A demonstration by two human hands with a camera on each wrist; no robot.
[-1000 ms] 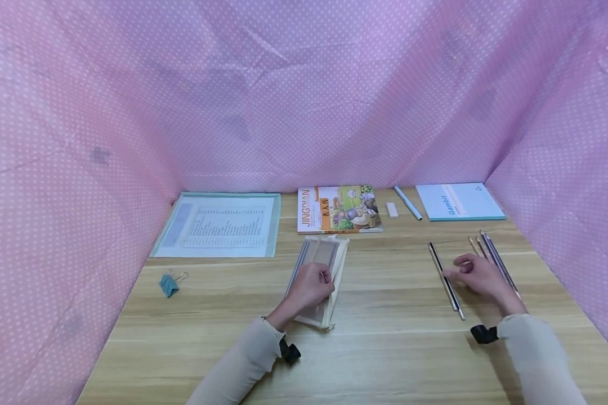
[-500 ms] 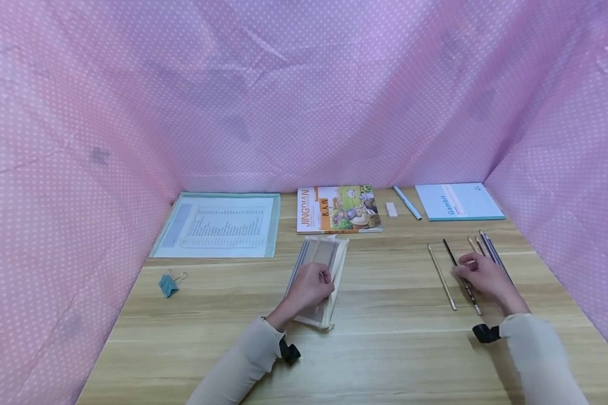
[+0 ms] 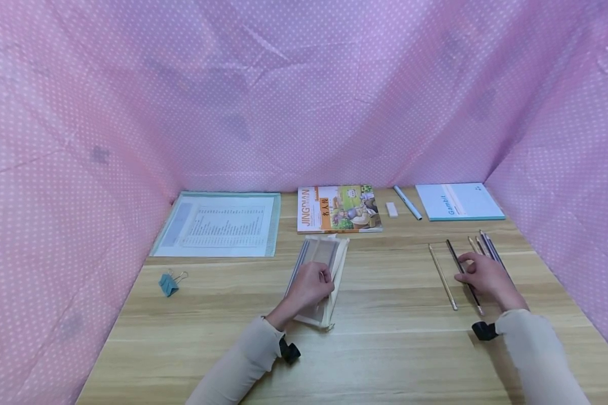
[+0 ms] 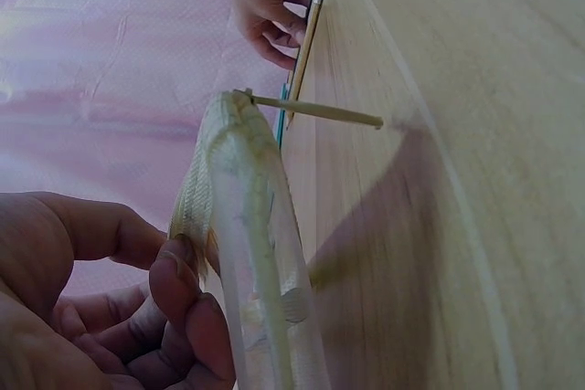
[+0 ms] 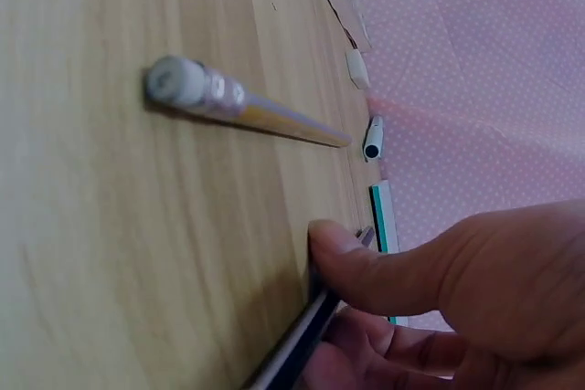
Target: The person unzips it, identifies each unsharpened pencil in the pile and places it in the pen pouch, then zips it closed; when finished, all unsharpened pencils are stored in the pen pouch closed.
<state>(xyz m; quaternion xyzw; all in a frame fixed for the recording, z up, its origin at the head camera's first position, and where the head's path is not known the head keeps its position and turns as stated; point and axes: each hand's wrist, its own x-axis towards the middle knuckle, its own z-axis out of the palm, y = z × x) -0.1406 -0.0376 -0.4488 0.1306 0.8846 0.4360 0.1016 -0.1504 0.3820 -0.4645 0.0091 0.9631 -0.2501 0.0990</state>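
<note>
On the wooden desk (image 3: 385, 337), hands clasping things: left (image 3: 309, 287) a mesh pouch (image 3: 320, 264), right (image 3: 488, 277) a dark pencil (image 3: 458, 264).

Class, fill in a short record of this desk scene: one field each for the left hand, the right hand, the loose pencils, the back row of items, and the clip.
Left hand: left hand grips the pencil case.
Right hand: right hand pinches the dark pencil lying on the table.
Loose pencils: a yellow pencil lies left of the dark one; a pencil group lies to its right.
Back row: printed sheet, picture book, eraser, pen, notebook.
Clip: blue binder clip, near the left edge.
</note>
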